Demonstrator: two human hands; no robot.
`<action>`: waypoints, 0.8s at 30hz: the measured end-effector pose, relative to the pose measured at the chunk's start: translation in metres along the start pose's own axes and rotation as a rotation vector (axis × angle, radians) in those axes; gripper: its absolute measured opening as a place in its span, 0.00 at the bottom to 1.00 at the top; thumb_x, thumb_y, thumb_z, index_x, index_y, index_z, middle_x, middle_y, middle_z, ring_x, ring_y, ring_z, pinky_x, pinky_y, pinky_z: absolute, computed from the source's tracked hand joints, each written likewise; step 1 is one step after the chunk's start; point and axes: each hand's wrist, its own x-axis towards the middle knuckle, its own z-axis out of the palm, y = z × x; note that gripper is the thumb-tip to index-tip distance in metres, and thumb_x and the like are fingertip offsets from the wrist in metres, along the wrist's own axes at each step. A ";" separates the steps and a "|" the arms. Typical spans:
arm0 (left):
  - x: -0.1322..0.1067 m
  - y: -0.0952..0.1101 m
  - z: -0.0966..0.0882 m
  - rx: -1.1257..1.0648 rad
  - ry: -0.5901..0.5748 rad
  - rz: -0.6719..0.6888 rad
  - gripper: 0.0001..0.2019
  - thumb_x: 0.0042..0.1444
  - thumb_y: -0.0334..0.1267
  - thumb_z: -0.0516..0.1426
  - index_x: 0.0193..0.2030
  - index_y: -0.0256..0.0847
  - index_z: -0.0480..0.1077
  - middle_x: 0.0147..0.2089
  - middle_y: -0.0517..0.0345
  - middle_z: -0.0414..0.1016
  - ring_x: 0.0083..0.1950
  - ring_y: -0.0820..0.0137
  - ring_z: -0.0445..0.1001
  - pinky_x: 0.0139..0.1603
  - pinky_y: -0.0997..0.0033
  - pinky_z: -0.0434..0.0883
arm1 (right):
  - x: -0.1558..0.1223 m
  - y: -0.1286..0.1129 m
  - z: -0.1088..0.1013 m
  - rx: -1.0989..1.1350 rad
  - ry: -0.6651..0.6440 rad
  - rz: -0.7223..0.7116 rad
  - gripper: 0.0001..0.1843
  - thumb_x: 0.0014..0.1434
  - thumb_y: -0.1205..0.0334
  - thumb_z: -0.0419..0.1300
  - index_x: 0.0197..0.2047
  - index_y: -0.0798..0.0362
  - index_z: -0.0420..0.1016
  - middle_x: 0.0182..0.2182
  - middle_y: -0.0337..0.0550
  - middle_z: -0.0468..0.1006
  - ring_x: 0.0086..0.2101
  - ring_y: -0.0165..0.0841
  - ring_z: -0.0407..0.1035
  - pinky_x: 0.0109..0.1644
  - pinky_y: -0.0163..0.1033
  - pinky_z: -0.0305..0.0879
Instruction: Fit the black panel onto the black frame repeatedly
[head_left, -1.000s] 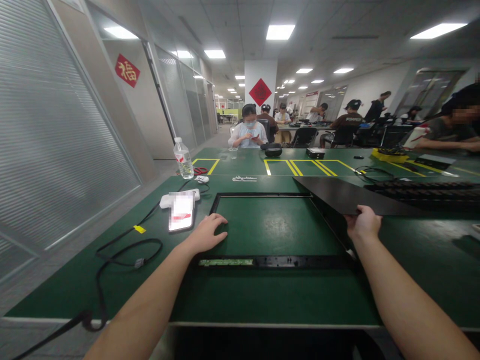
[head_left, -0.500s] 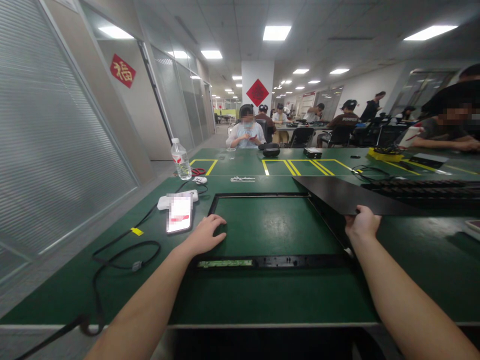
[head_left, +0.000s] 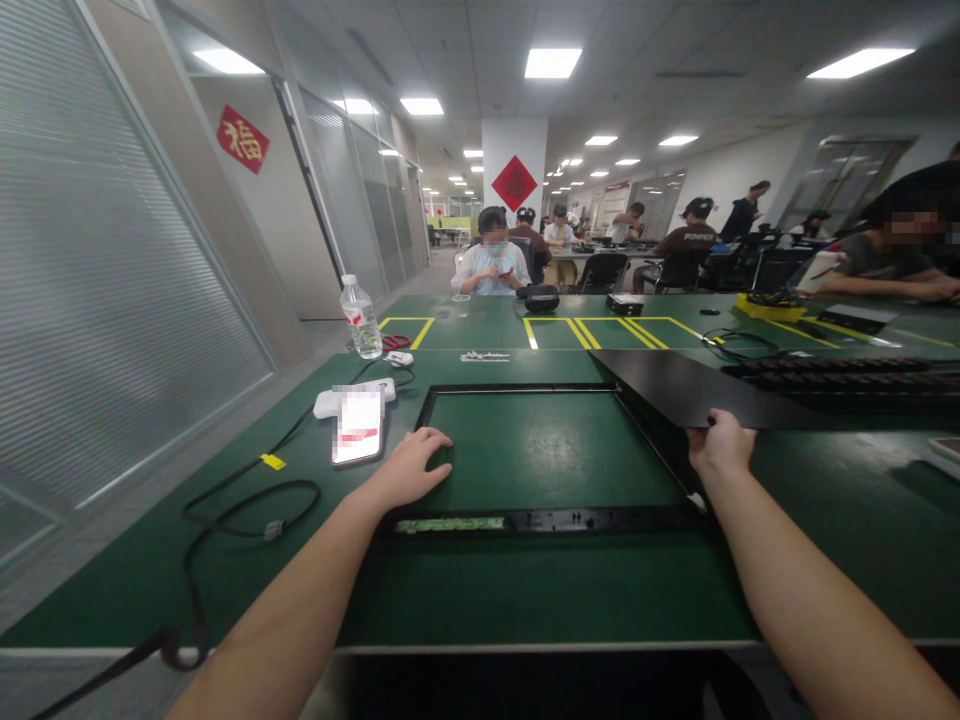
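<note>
A black rectangular frame (head_left: 592, 521) lies on the green table, with a green circuit strip (head_left: 450, 524) set in its near bar. My left hand (head_left: 412, 467) is laid over the frame's left bar, fingers curled past its inner edge and thumb apart from them. At the frame's right side, my right hand (head_left: 724, 442) grips the near edge of a thin black panel (head_left: 675, 385), thumb on top and the other fingers mostly hidden beneath. Tilted, the panel is held above the table and covers part of the frame's right bar.
Left of the frame are a phone (head_left: 358, 430), a white power strip (head_left: 322, 404), a black cable (head_left: 187, 560) and a water bottle (head_left: 362, 318). Red-handled scissors (head_left: 396, 342) and small white pieces (head_left: 484, 356) lie farther back. A person (head_left: 491, 262) sits across the table.
</note>
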 end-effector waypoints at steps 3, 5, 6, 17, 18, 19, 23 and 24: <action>0.000 0.001 0.000 0.013 -0.012 0.003 0.21 0.59 0.46 0.57 0.55 0.40 0.74 0.62 0.40 0.73 0.65 0.49 0.71 0.71 0.44 0.63 | 0.002 0.002 -0.001 -0.017 -0.008 0.002 0.24 0.47 0.73 0.58 0.47 0.45 0.64 0.39 0.31 0.74 0.35 0.29 0.73 0.34 0.36 0.77; 0.000 0.001 0.001 0.015 -0.012 0.002 0.21 0.58 0.46 0.57 0.55 0.39 0.74 0.62 0.40 0.73 0.65 0.49 0.71 0.71 0.43 0.63 | 0.004 0.003 -0.001 -0.019 -0.007 0.005 0.24 0.47 0.74 0.58 0.47 0.45 0.64 0.38 0.32 0.74 0.35 0.30 0.73 0.34 0.36 0.76; 0.000 0.001 0.001 0.015 -0.011 0.001 0.21 0.58 0.46 0.57 0.55 0.39 0.74 0.62 0.40 0.73 0.65 0.48 0.71 0.71 0.42 0.63 | 0.004 0.003 -0.001 -0.018 -0.006 0.008 0.24 0.47 0.74 0.58 0.47 0.46 0.64 0.38 0.32 0.74 0.36 0.30 0.73 0.34 0.37 0.77; -0.001 0.001 -0.001 0.008 -0.010 0.004 0.20 0.59 0.47 0.57 0.55 0.42 0.75 0.62 0.42 0.73 0.65 0.49 0.71 0.69 0.44 0.65 | -0.006 -0.003 0.002 -0.021 0.010 0.088 0.21 0.50 0.76 0.57 0.44 0.46 0.61 0.39 0.32 0.73 0.36 0.29 0.74 0.34 0.37 0.78; -0.001 0.001 0.000 0.006 -0.010 0.004 0.20 0.59 0.47 0.57 0.55 0.42 0.75 0.62 0.42 0.73 0.65 0.49 0.71 0.70 0.43 0.65 | -0.006 -0.003 0.002 -0.028 0.020 0.093 0.20 0.50 0.75 0.57 0.44 0.46 0.61 0.39 0.32 0.73 0.36 0.29 0.74 0.34 0.37 0.78; -0.001 0.001 0.000 0.003 -0.007 0.005 0.20 0.59 0.47 0.57 0.54 0.43 0.75 0.62 0.43 0.73 0.65 0.49 0.71 0.70 0.42 0.65 | -0.006 -0.003 0.002 -0.036 0.027 0.099 0.20 0.51 0.75 0.57 0.44 0.46 0.61 0.39 0.32 0.73 0.36 0.29 0.74 0.34 0.37 0.78; 0.000 0.000 0.001 -0.003 0.002 -0.003 0.20 0.58 0.47 0.58 0.54 0.43 0.75 0.62 0.43 0.74 0.65 0.49 0.71 0.70 0.42 0.64 | -0.003 -0.003 0.001 -0.046 0.005 0.107 0.20 0.51 0.76 0.57 0.44 0.46 0.62 0.38 0.32 0.73 0.35 0.28 0.73 0.34 0.36 0.77; 0.000 0.000 0.001 -0.002 0.001 -0.003 0.20 0.58 0.47 0.58 0.54 0.43 0.75 0.61 0.43 0.74 0.65 0.49 0.71 0.70 0.42 0.64 | -0.002 -0.003 0.001 -0.046 0.001 0.107 0.20 0.51 0.76 0.57 0.44 0.46 0.62 0.37 0.32 0.73 0.35 0.29 0.73 0.33 0.35 0.77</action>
